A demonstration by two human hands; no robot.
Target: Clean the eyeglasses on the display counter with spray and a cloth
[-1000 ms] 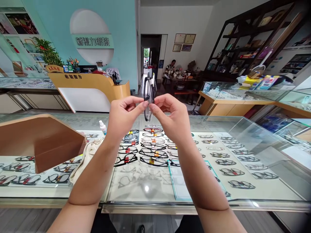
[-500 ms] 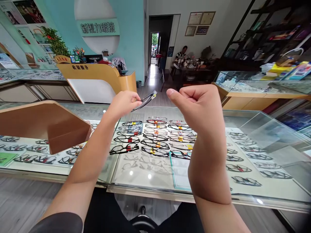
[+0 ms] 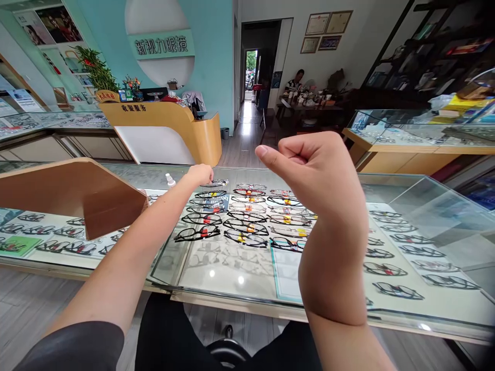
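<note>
My left hand [image 3: 200,174] reaches far across the glass counter [image 3: 216,278] and pinches a pair of thin-framed glasses [image 3: 215,183], which lies at the far end of the left column of frames. Rows of glasses [image 3: 240,221] with coloured tags lie on the glass top below it. My right hand [image 3: 314,172] is raised in the air near the camera, fingers curled into a loose fist with the thumb along the top, and nothing shows in it.
A small white bottle [image 3: 169,180] stands near my left hand. A brown wooden board [image 3: 73,193] rises at the left. More frames lie inside the case at right [image 3: 390,268]. A yellow reception desk [image 3: 170,129] and a seated person [image 3: 297,82] are behind.
Both hands held the glasses up together; the right hand let go and stayed raised as a fist. The left hand carried the glasses forward and down onto the far row.
</note>
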